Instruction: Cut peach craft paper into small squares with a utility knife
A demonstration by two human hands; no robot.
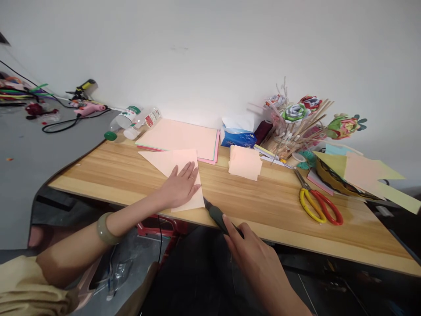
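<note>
One pink glue gun (90, 108) of glossy plastic lies at the left, trailing a black cord. Two clear plastic bottles (120, 124), one capped in green and one in white, lie on their sides by a single stack of large paper sheets (189, 137), flat and matte, with pink and green edges showing. One smooth, rounded bangle (107, 229) circles the left wrist; the left hand (182, 186) lies open, palm down, pressing one pale pink sheet (183, 158) (angular, with a sharp left corner) near the front edge of the wood-grained table (269, 210). One knife (217, 216), its handle dark green and rounded, points at the sheet's right edge, gripped in the closed right hand (255, 250). Beyond stand one blue tissue pack (238, 138) and one pile of small, squarish pink papers (245, 163). Farther right come at least four layered, curled paper flowers (296, 113), one pair of scissors (319, 206) with looped yellow and red handles, and several flat, angular paper pieces (360, 173).
</note>
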